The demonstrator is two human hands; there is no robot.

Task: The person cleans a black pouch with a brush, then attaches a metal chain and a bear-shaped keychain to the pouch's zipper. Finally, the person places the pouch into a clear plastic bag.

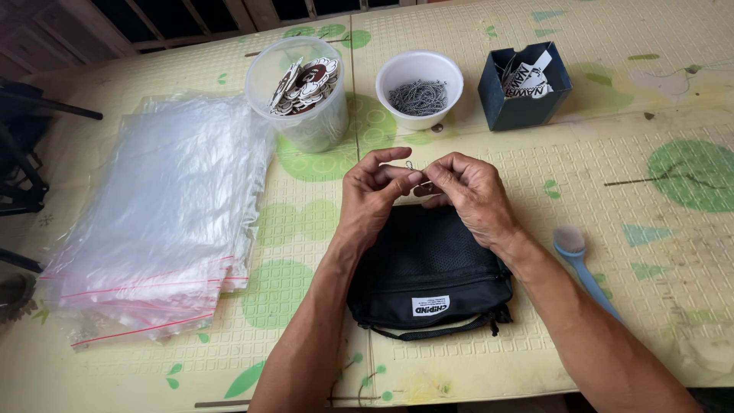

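Observation:
A small black pouch (428, 279) with a white label lies on the yellow patterned table, just in front of me. Above its far edge my left hand (371, 195) and my right hand (470, 191) meet fingertip to fingertip. Together they pinch a thin metal ball chain (413, 167), of which a small loop pokes up between the thumbs. A small dark tag seems to sit between the fingers, mostly hidden.
A stack of clear zip bags (164, 214) lies at the left. Behind the hands stand a clear tub of round tags (302, 92), a white bowl of ball chains (419, 88) and a dark blue box of cards (524, 84). A blue brush (585, 268) lies at the right.

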